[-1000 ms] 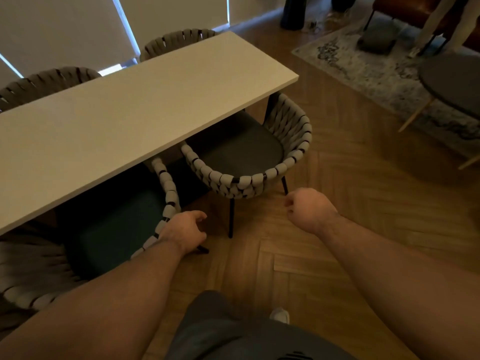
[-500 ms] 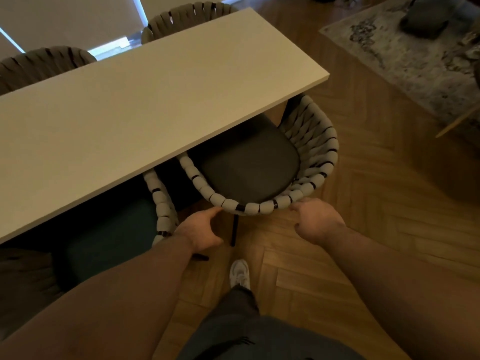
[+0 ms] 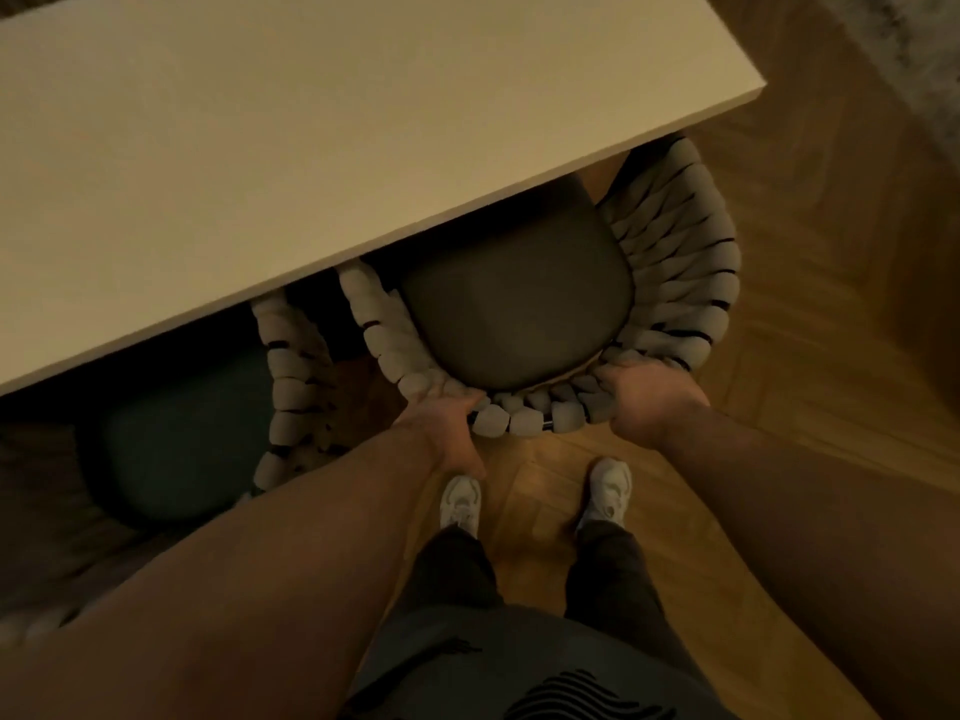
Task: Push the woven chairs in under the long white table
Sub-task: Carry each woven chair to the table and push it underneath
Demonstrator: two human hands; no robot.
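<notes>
Hands are both sitting on the near rim of the woven chair (image 3: 675, 262), and I am looking almost straight down on them. The left hand (image 3: 441, 423) is gripping the rim at its near left curve, fingers curling over the padded weave and the thumb lying on the outside. The right hand (image 3: 644, 402) is gripping the same rim further right, fingers wrapping over the top toward the seat; I am not seeing its thumb.

The chair is standing at the right end of the long white table (image 3: 311, 148). The far part of its dark seat cushion (image 3: 514, 304) is lying under the table edge, while the near part of the cushion and the curved back are showing on my side of it.

A second chair (image 3: 288, 381) is standing just to the left, its woven side close beside the first one. It is sitting partly under the table, its dark green seat in shadow.

Two white shoes, the left shoe (image 3: 460, 504) and the right shoe (image 3: 608, 488), are standing on the wooden floor (image 3: 831, 356) just near of the chair back. A pale rug (image 3: 924, 54) is showing at the far right corner.
</notes>
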